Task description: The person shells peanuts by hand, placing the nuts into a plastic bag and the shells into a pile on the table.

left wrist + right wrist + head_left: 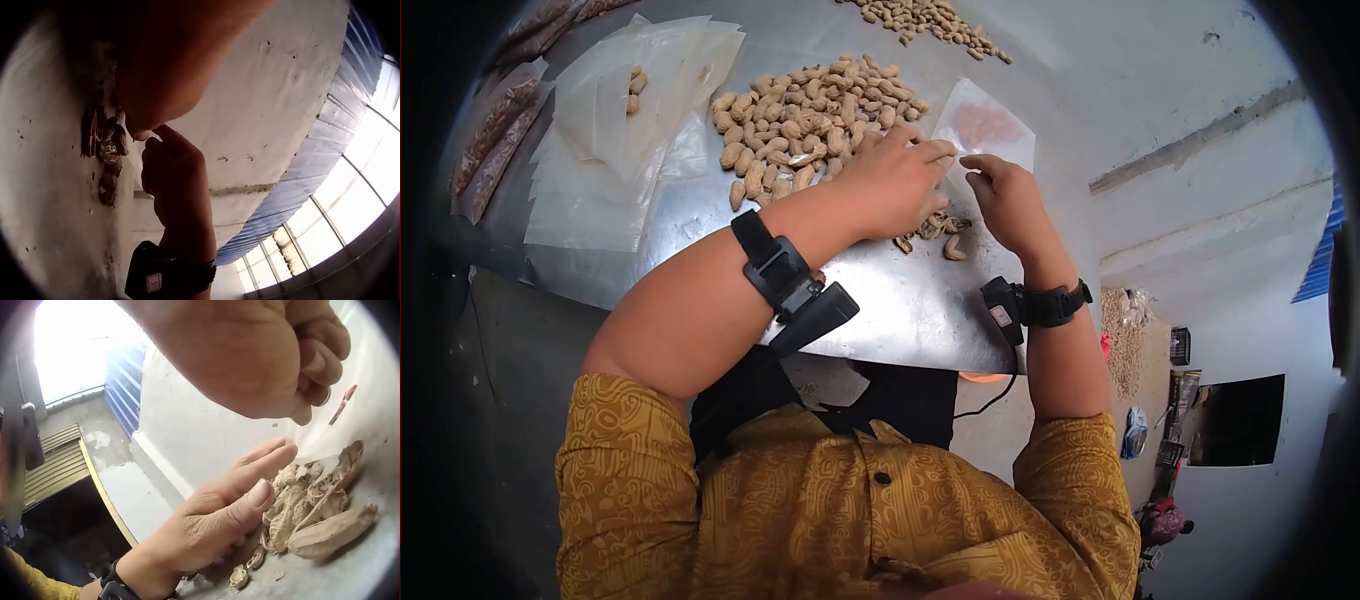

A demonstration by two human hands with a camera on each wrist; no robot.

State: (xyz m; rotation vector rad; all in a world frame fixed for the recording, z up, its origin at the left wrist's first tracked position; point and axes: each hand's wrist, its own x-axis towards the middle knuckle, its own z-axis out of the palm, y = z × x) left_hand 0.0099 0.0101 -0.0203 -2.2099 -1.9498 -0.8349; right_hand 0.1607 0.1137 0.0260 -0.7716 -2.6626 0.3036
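A small white label (1000, 315) is showing on the black wrist device (1055, 305) below the right hand (1008, 205); its marks are staying too small to read.

The left hand (900, 180) is reaching across the near right edge of a heap of peanuts (800, 115), its fingers lying fairly straight and pinching nothing visible. Just to its right, the right hand is curling its fingers inward; whether they are enclosing anything, one cannot tell. The two hands are pointing toward each other, nearly meeting.

The peanuts are lying ahead and to the left of the left hand, whole and in their shells, tan, dry and ridged, many pinched at the waist. Close by the hands, cracked shells (300, 506) are sitting in a small pile, papery, crumpled and split.

Just beyond the right hand, a clear plastic bag (1020, 147) is lying flat, with pinkish-red contents (988, 125) showing through. Farther left of the left hand, flat translucent bags (580, 190) are spreading in an overlapping stack, with a couple of loose peanuts (636, 92) resting there. Beyond that stack, filled bags (495, 140) are holding reddish contents. All this is resting on a shiny metal table (890, 320).
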